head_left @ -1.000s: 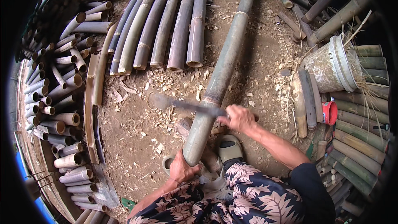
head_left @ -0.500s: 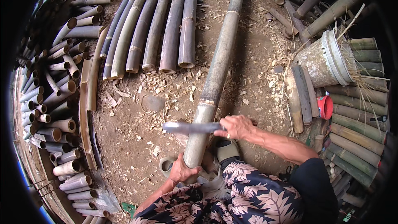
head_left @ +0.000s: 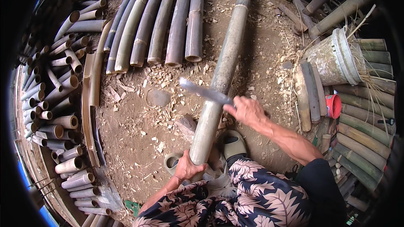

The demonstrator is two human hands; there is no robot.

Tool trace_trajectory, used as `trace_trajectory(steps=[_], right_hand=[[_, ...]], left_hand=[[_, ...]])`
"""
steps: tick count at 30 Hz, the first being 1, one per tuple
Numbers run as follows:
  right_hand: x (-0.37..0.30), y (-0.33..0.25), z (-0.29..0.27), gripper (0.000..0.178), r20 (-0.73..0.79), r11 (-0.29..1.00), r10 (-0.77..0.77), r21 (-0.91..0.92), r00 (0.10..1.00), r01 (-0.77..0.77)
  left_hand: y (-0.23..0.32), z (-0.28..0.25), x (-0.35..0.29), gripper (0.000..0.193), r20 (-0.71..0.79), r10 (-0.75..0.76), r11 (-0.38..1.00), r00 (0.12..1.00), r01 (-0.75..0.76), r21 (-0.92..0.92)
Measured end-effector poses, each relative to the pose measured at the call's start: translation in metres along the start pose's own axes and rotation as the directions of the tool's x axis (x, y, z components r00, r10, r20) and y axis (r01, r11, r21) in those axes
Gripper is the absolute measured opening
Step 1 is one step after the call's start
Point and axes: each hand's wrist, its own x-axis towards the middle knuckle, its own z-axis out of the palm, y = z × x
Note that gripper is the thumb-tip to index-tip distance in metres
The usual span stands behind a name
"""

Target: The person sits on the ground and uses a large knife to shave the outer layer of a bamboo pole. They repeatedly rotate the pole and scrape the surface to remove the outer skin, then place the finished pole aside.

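Left hand (head_left: 188, 169) on the bamboo pole's (head_left: 206, 128) near end, a long blade (head_left: 202, 90) crossing over it, right hand (head_left: 249, 111) at the blade's other end.

With the clock centred on the blade, the left hand at half past six has its fingers curled around the pole, some hidden; a weak hold might let the round pole roll. The pole slants up past twelve. The blurred blade points to ten, contact unclear; a glancing stroke could slip toward the left hand or the sandal (head_left: 233, 145) at five. The right hand, at four, is wrapped tightly. For room, stacked bamboo (head_left: 63, 122) edges nine, a row of poles (head_left: 195, 25) ends at eleven, chip-strewn ground (head_left: 134, 138) between gives swinging space, and a bucket (head_left: 324, 61) bounds half past two.
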Motion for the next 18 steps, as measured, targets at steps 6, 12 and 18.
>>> trace_trajectory(steps=[6,12,18], right_hand=[[0.001,0.007,0.033,0.069,-0.180,0.991,0.036,0.133,0.983,-0.012],[-0.016,-0.008,0.043,0.066,-0.335,0.836,-0.520,-0.008,0.786,0.549],[0.017,0.020,0.029,0.059,-0.162,0.933,0.256,0.300,0.953,-0.199]], left_hand=[[-0.035,-0.005,0.014,0.099,0.134,0.126,0.955,0.983,-0.084,-0.283],[-0.044,-0.004,0.018,0.099,0.141,0.141,0.940,0.980,-0.088,-0.329],[0.002,0.013,-0.034,0.100,-0.145,0.008,0.981,0.989,0.020,0.191]])
